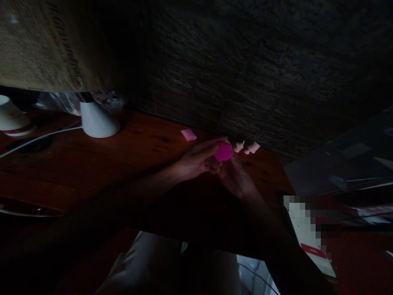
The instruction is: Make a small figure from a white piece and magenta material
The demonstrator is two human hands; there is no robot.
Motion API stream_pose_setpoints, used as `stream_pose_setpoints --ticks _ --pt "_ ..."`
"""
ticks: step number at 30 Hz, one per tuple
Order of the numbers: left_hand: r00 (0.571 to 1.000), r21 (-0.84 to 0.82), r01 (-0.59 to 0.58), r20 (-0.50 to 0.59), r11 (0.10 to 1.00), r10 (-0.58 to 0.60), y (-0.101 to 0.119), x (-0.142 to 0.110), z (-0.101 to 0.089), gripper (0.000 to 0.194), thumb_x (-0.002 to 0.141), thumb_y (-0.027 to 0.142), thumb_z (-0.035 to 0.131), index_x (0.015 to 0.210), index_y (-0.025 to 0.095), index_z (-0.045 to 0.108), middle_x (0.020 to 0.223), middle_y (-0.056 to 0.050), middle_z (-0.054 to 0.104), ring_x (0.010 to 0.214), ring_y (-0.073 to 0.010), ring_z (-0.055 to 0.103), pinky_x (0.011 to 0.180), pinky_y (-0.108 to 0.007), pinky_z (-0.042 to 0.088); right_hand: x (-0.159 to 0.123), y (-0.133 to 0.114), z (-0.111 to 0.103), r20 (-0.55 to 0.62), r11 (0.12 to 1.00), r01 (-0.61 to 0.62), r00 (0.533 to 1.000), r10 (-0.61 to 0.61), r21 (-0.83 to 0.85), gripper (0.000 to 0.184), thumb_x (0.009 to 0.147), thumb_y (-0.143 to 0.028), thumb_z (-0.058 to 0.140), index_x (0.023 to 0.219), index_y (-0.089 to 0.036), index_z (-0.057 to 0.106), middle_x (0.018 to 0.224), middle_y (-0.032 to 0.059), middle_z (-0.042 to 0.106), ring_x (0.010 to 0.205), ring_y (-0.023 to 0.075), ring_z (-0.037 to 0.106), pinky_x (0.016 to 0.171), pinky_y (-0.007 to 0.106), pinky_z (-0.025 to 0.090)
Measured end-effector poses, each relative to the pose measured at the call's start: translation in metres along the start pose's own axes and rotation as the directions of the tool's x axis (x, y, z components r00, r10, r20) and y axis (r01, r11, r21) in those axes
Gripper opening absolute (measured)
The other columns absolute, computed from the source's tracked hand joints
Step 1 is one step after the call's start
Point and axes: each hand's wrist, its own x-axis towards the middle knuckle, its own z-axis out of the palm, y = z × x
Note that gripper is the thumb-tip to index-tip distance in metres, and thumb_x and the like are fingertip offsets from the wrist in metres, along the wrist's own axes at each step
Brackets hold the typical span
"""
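Observation:
A bright pink, round, flat piece [223,152], which looks like modelling clay, is held up between my two hands over the wooden table. My left hand [196,162] has its thumb and fingers closed at the left edge of the disc. Around its right and lower side curls my right hand [233,175], its fingers partly hidden behind the piece. Just behind my left hand lies a pink four-cornered flat piece [188,134]. Beyond my right hand are small pale pink lumps [238,146] and a pale pink block-like piece [253,147].
The wooden table [144,135] meets a dark brick-patterned wall [215,73]. At the left stand a white cone-shaped base [100,121] with a cable, a cup [12,116] and a large newsprint-patterned shade [46,49]. A lit screen [307,237] lies at the right.

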Motion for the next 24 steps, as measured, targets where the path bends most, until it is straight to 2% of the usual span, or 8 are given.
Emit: stream_pose_setpoints --ticks 3,7,10,14,18,21,24 --pt "1.000 0.033 -0.007 -0.030 0.999 0.008 0.0014 0.0007 -0.0013 0.044 0.077 0.041 0.087 0.113 0.018 0.074 0.075 0.001 0.072 0.051 -0.0060 0.059 0.049 -0.018 0.046 -0.0010 0.0009 0.0037 -0.010 1.000 0.012 1.000 -0.012 -0.005 0.022 0.083 -0.042 0.082 0.099 -0.031 0.072 0.092 -0.0060 0.072 0.076 0.0090 0.064 0.066 0.019 0.056" --pt "0.993 0.047 -0.028 -0.112 0.998 0.033 -0.0009 0.0039 -0.0048 0.033 0.080 0.040 0.084 0.101 0.016 0.075 0.065 0.002 0.068 0.048 -0.0058 0.057 0.048 -0.018 0.045 -0.0019 0.0008 0.0067 -0.058 0.998 0.031 0.998 -0.033 -0.046 0.022 0.083 -0.037 0.081 0.102 -0.032 0.072 0.103 -0.0034 0.074 0.093 0.0125 0.067 0.077 0.022 0.058" --pt "0.988 0.007 -0.027 -0.150 1.000 0.028 -0.0017 0.0059 -0.0045 0.031 0.082 0.041 0.083 0.099 0.017 0.074 0.070 0.002 0.069 0.055 -0.0059 0.061 0.054 -0.017 0.049 -0.0014 0.0001 0.0060 -0.063 0.998 0.042 0.997 -0.046 -0.055 0.026 0.082 -0.037 0.083 0.105 -0.033 0.072 0.109 -0.0040 0.074 0.102 0.0133 0.067 0.082 0.021 0.059" --pt "0.972 -0.121 0.064 -0.215 0.991 -0.089 0.0005 0.0077 -0.0023 0.029 0.087 0.046 0.078 0.096 0.018 0.073 0.079 0.001 0.073 0.067 -0.0081 0.067 0.061 -0.018 0.051 -0.0006 -0.0025 0.0045 -0.084 0.996 0.067 0.994 -0.071 -0.050 0.023 0.083 -0.036 0.081 0.105 -0.033 0.073 0.118 -0.0038 0.073 0.113 0.0140 0.065 0.084 0.021 0.059" --pt "0.947 -0.193 0.183 -0.230 0.964 -0.226 0.0039 0.0075 -0.0038 0.027 0.087 0.043 0.078 0.090 0.017 0.072 0.071 0.002 0.071 0.060 -0.0073 0.065 0.057 -0.018 0.049 -0.0014 -0.0057 0.0062 -0.059 0.996 0.075 0.995 -0.078 -0.051 0.021 0.084 -0.033 0.079 0.104 -0.031 0.075 0.123 -0.0018 0.072 0.115 0.0150 0.065 0.085 0.021 0.059" --pt "0.935 -0.209 0.218 -0.237 0.953 -0.266 0.0058 0.0067 -0.0056 0.025 0.088 0.042 0.077 0.088 0.017 0.071 0.068 0.003 0.069 0.055 -0.0064 0.062 0.054 -0.017 0.048 -0.0025 -0.0059 0.0074 -0.050 0.994 0.077 0.995 -0.081 -0.072 0.019 0.084 -0.034 0.079 0.102 -0.032 0.075 0.124 -0.0019 0.072 0.118 0.0165 0.064 0.087 0.024 0.059" --pt "0.938 -0.188 0.203 -0.246 0.961 -0.246 0.0059 0.0063 -0.0058 0.017 0.088 0.033 0.075 0.089 0.017 0.071 0.069 0.003 0.070 0.057 -0.0071 0.063 0.054 -0.017 0.048 -0.0024 -0.0040 0.0057 -0.047 0.994 0.075 0.996 -0.079 -0.085 0.020 0.085 -0.035 0.078 0.104 -0.033 0.074 0.124 -0.0019 0.072 0.121 0.0176 0.062 0.091 0.027 0.059"
